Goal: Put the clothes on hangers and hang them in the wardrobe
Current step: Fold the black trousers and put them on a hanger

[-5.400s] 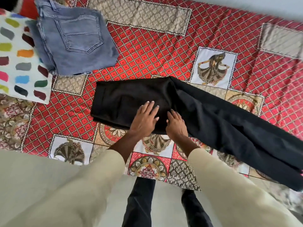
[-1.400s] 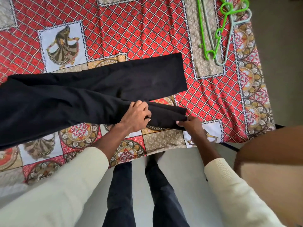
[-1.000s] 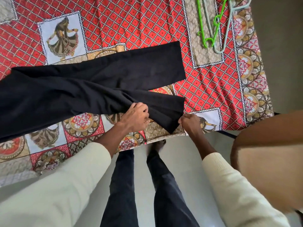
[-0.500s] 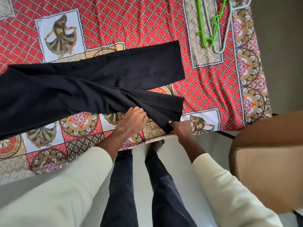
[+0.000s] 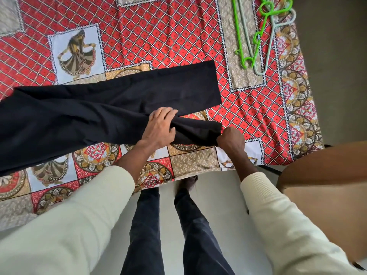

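Observation:
Black trousers (image 5: 95,108) lie spread across the patterned bed cover (image 5: 158,36), legs pointing right. My left hand (image 5: 159,127) grips the near leg in its middle, fingers curled over the fabric. At that leg's hem, my right hand (image 5: 231,138) pinches the cloth in a closed fist. The far leg lies flat with its hem toward the hangers. Green and pale grey hangers (image 5: 260,34) lie in a pile at the bed's far right corner.
A brown wooden chair or table corner (image 5: 325,187) stands to my right, beside the bed. My own legs in dark trousers (image 5: 147,225) stand on the pale floor against the bed's near edge.
Since half a second ago both hands have drawn the near trouser leg up the bed toward the far leg. My right hand moved from the hem's lower corner to its end.

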Tool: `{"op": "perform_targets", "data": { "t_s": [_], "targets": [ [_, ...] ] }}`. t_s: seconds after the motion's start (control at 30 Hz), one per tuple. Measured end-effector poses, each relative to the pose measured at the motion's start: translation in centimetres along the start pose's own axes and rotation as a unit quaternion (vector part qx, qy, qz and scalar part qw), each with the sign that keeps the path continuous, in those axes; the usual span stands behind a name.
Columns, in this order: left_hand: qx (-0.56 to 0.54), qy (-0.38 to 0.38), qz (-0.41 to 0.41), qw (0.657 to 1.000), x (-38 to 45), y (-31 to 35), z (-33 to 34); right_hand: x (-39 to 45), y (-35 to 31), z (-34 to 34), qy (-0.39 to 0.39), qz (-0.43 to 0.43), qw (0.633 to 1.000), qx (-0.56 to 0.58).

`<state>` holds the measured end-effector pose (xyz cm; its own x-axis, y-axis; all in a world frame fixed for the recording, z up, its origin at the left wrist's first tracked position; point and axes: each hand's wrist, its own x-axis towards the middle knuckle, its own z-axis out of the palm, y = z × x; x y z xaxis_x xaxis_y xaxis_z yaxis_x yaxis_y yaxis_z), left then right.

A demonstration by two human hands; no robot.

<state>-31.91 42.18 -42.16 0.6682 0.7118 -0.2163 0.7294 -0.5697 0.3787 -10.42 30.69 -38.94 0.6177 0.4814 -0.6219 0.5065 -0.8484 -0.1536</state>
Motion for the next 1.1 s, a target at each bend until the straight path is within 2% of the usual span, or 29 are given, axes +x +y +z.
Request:
{"op": "perform_targets", "data": {
  "t_s": [0.07, 0.13, 0.23, 0.33, 0.43, 0.5, 0.57, 0.6, 0.67, 0.73, 0.8, 0.87, 0.93, 1.03, 1.1],
  "targets": [
    [0.007, -0.108, 0.007, 0.994, 0.7, 0.4, -0.2, 0.1, 0.2, 0.5, -0.067, 0.019, 0.996, 0.048],
    [0.065, -0.178, 0.041, 0.981, 0.8, 1.0, -0.2, 0.6, 0.9, 1.3, -0.109, 0.05, 0.987, 0.112],
    [0.104, -0.203, 0.081, 0.97, -0.8, 1.3, 0.7, 0.4, 1.5, 2.0, -0.154, 0.136, 0.953, 0.222],
    [0.086, -0.218, 0.099, 0.967, -2.6, 1.1, 1.7, -0.6, 1.9, 2.1, -0.236, 0.215, 0.882, 0.347],
    [0.08, -0.276, 0.103, 0.952, -3.4, 1.3, 2.2, -0.9, 2.1, 2.9, -0.287, 0.228, 0.861, 0.354],
    [0.059, -0.294, 0.093, 0.949, -3.8, 1.4, 2.5, -0.7, 2.1, 3.4, -0.281, 0.236, 0.85, 0.377],
    [0.017, -0.274, 0.072, 0.959, -4.2, 1.2, 2.5, -0.8, 1.8, 3.1, -0.241, 0.23, 0.844, 0.42],
    [-0.004, -0.234, 0.073, 0.97, -4.3, 1.0, 2.4, -0.7, 1.6, 2.7, -0.206, 0.214, 0.845, 0.445],
    [-0.029, -0.088, 0.083, 0.992, -4.2, 0.5, 2.3, -0.3, 0.8, 1.1, -0.114, 0.167, 0.847, 0.492],
    [-0.035, 0.062, 0.042, 0.997, -3.2, -0.1, 1.3, 0.3, -0.4, -0.7, -0.066, 0.107, 0.831, 0.542],
    [-0.034, 0.127, -0.028, 0.991, -1.6, -1.0, -0.2, 1.5, -2.0, -2.5, -0.062, 0.04, 0.797, 0.6],
    [-0.03, 0.137, -0.079, 0.987, 0.0, -2.4, -1.9, 3.1, -4.0, -4.3, -0.08, -0.019, 0.753, 0.653],
    [-0.011, 0.109, -0.138, 0.984, 1.7, -4.1, -3.6, 5.1, -6.0, -5.7, -0.104, -0.076, 0.743, 0.656],
    [0.03, 0.043, -0.219, 0.974, 3.8, -7.0, -5.1, 8.0, -8.3, -6.7, -0.058, -0.111, 0.775, 0.619],
    [0.042, 0.042, -0.209, 0.976, 5.0, -8.8, -5.7, 9.7, -9.7, -7.2, 0.006, -0.119, 0.804, 0.583]
  ]
}}
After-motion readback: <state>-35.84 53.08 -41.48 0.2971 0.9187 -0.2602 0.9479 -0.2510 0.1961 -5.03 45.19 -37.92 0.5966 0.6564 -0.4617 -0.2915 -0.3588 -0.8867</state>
